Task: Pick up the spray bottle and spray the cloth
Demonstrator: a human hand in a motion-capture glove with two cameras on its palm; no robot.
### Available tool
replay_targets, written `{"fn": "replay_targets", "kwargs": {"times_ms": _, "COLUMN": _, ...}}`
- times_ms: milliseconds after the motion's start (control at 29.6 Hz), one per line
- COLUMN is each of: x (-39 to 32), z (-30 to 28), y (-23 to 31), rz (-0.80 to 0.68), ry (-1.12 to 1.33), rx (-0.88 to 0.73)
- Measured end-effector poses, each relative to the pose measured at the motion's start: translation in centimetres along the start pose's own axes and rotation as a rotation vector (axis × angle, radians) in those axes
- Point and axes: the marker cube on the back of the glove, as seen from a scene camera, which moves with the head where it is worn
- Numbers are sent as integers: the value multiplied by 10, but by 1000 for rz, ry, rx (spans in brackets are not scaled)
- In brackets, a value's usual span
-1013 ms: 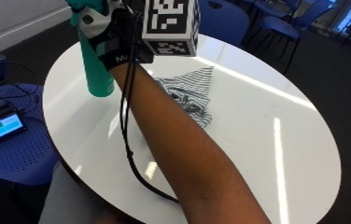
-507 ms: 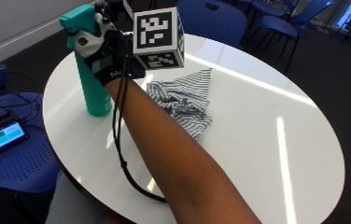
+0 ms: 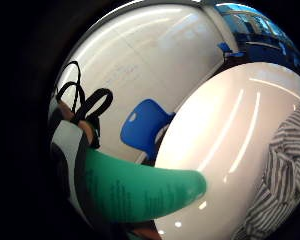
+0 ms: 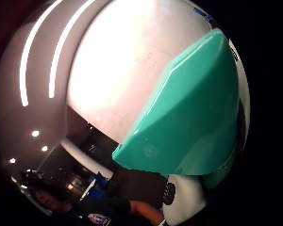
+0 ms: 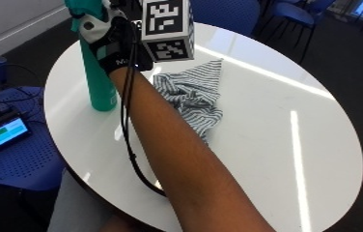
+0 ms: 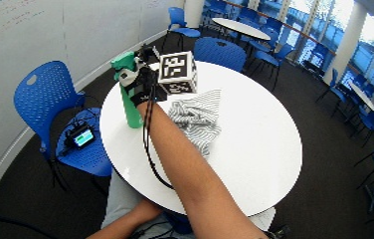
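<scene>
At the far left of the outside view we see a small device with a lit screen point(image 5: 6, 132) lying on the seat of a blue chair point(image 5: 20, 159) beside the table. Next comes the teal spray bottle point(image 5: 99, 79), standing upright with its base on the round white table point(image 5: 278, 121), near the table's left edge. Our gloved right hand point(image 5: 114, 41) is up at the bottle's neck and head, the glove wrapped around that upper part; the bottle's body below the hand is bare. In the wide outside view the same grip shows at the top of the bottle point(image 6: 130, 99), with the green trigger head sticking out above the hand point(image 6: 137, 79). The little finger side palm view shows the bottle's green body point(image 3: 140, 192) running away from the palm toward the tabletop, and the thumb side palm view is largely filled by the bottle's head point(image 4: 188, 117), so the bottle sits close against the palm. We cannot tell whether a finger lies on the trigger.

Just right of the bottle, apart from it, the striped cloth point(image 5: 191, 96) lies crumpled on the table, 1 corner pointing toward the far side. The forearm passes over its near edge. Further right the tabletop carries only bright streaks of reflected light.
</scene>
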Motion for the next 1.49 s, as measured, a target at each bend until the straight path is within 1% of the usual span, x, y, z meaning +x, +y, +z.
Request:
{"fn": "replay_targets", "kwargs": {"times_ms": 236, "x": 5, "z": -9, "y": -6, "rz": 56, "ry": -33, "rx": -7}}
{"fn": "replay_targets", "kwargs": {"times_ms": 642, "x": -9, "z": -17, "y": -19, "rz": 59, "ry": -26, "rx": -32}}
{"fn": "replay_targets", "kwargs": {"times_ms": 946, "x": 4, "z": -13, "y": -9, "rz": 106, "ry": -41, "rx": -43}}
{"fn": "replay_targets", "kwargs": {"times_ms": 1148, "x": 11, "z": -8, "y": 1, "rz": 160, "ry": -21, "rx": -121}}
{"fn": "replay_targets", "kwargs": {"times_ms": 1486, "x": 27, "z": 2, "y": 21, "rz": 189, "ry": -11, "rx": -204}}
